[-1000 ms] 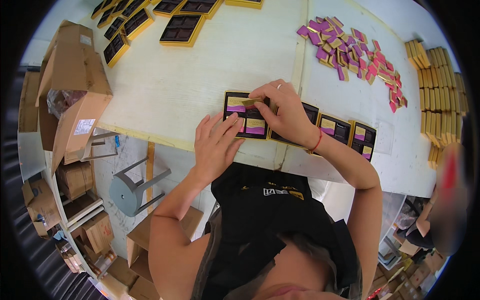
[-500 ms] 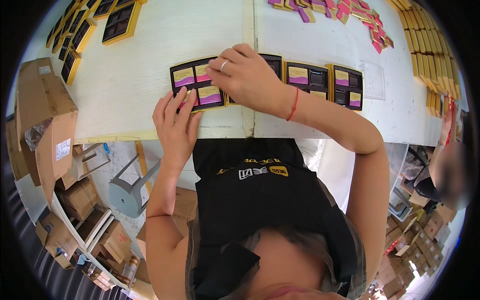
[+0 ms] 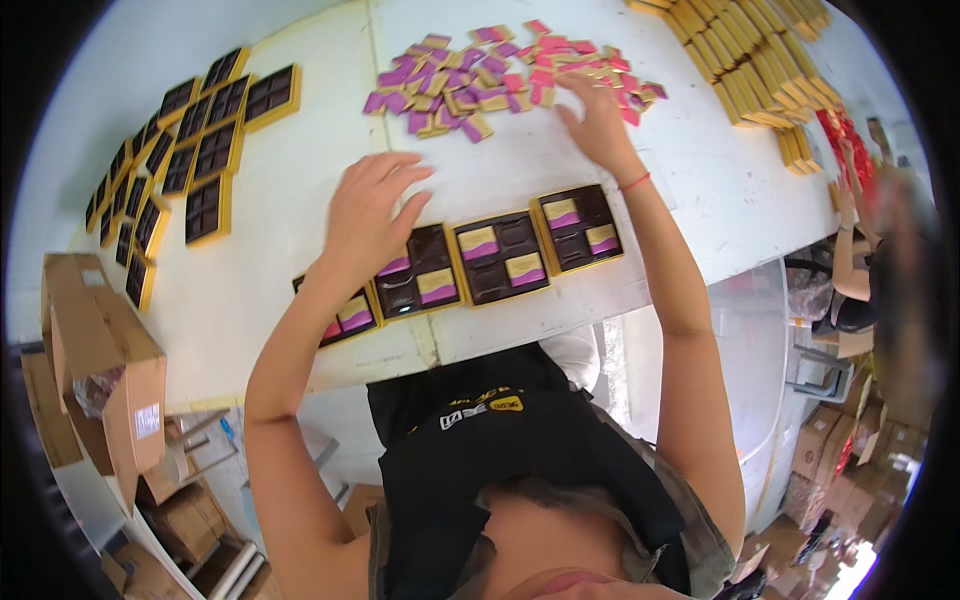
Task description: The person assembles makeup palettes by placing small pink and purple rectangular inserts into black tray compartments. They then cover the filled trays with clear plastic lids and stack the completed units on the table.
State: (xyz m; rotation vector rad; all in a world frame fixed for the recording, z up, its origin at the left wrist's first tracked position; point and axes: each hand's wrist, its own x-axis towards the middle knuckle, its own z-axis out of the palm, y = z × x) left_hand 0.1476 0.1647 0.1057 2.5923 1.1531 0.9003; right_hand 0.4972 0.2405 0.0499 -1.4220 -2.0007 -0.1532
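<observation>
Head view: the right hand (image 3: 597,122), fingers spread, reaches into the pile of pink and gold wrapped pieces (image 3: 500,75) far across the white table (image 3: 690,190). The left hand (image 3: 368,215), open, hovers over the row of brown trays (image 3: 500,256), near the edge for easy filling.

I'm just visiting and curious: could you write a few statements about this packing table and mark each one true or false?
1. The right hand reaches into the pile of pink and gold packets. True.
2. The left hand holds a cardboard box. False: it is open and empty, above the row of trays.
3. Every compartment in the nearest trays is filled. False: several are bare.
4. Empty dark trays lie at the table's left. True.
5. Gold boxes are stacked at the far right. True.
</observation>
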